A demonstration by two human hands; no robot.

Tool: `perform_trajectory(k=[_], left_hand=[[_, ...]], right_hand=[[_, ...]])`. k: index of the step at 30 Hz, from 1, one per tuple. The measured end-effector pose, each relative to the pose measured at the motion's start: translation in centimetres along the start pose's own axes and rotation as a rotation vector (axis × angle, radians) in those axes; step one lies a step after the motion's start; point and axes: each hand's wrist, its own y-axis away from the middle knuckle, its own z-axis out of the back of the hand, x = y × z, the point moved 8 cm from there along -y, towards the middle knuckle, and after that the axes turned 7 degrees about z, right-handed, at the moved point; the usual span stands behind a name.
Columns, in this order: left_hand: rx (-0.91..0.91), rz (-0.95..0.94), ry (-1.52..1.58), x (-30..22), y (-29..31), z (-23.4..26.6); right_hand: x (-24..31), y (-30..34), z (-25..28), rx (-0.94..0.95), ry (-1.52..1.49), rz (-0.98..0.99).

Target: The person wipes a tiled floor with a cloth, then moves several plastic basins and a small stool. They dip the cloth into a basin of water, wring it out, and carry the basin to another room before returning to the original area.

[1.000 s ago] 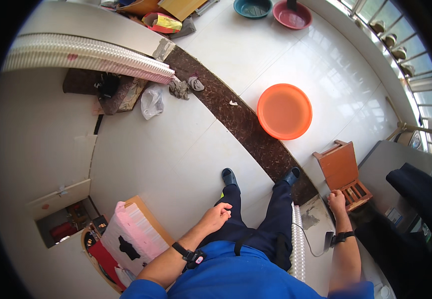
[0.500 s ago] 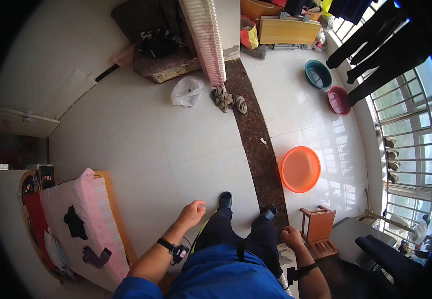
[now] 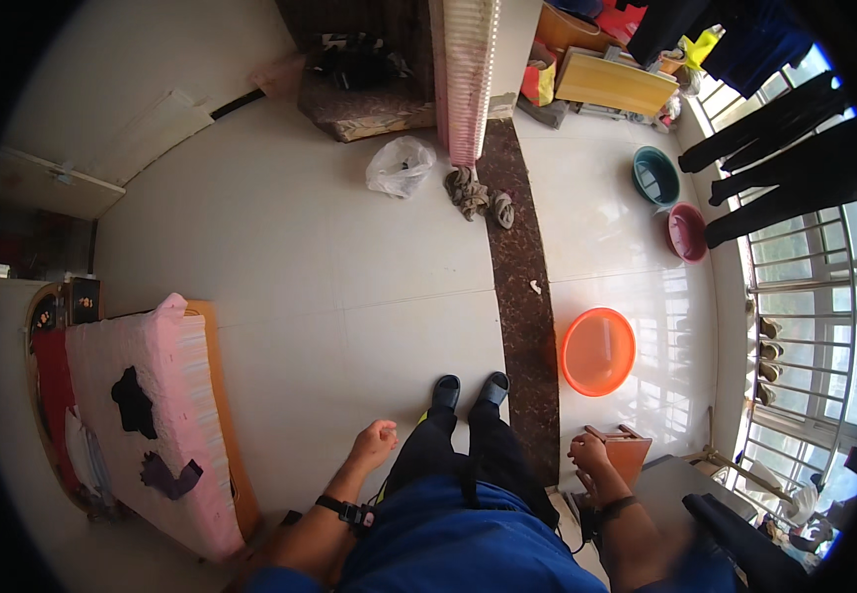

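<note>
My left hand (image 3: 374, 445) hangs out in front of my left thigh, its fingers curled in and nothing in them. On the other side, my right hand (image 3: 591, 457) is raised beside a small brown wooden chair (image 3: 628, 459). It looks empty, with the fingers loosely bent and the thumb apart; part of the chair is hidden behind it. Whether the two touch I cannot tell. Farther ahead on the right, an orange plastic basin (image 3: 599, 352) stands on the tiled floor.
A dark stone strip (image 3: 527, 326) crosses the floor by my feet. At left is a bed (image 3: 186, 425) with dark cloths. Ahead lie a white plastic bag (image 3: 401, 168) and crumpled cloths (image 3: 468, 193). Green (image 3: 655, 176) and red (image 3: 687, 232) basins stand near the barred windows; dark trousers (image 3: 794, 198) hang there.
My right foot has come across from the dark strip to beside my left foot. My right hand has risen toward the chair. The view has shifted, and the room's far things sit farther right.
</note>
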Motion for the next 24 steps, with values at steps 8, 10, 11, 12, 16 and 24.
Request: perform_trajectory(k=[8, 10, 11, 12, 16, 24], left_hand=[[-0.107, -0.172, -0.094, -4.7, -0.4, -0.7], [-0.133, -0.208, -0.071, -5.7, -0.1, -0.5], [-0.133, -0.212, -0.048, -5.8, 0.0, -0.5], [-0.110, -0.197, -0.019, -5.6, 0.2, -0.6], [-0.124, -0.166, -0.087, -3.6, 0.6, -0.9], [-0.043, -0.125, 0.059, -0.1, 0.5, -2.6]], right_hand=[[5.7, 1.8, 0.9, 0.157, -0.174, -0.041], [9.6, 2.2, 1.5, 0.154, -0.199, 0.061], [12.0, 2.5, 2.0, 0.150, -0.186, 0.125], [14.5, 2.8, 2.5, 0.148, -0.191, 0.178], [27.1, 5.2, 5.2, 0.093, -0.079, 0.478], [50.2, 20.5, 9.9, 0.390, -0.091, 0.997]])
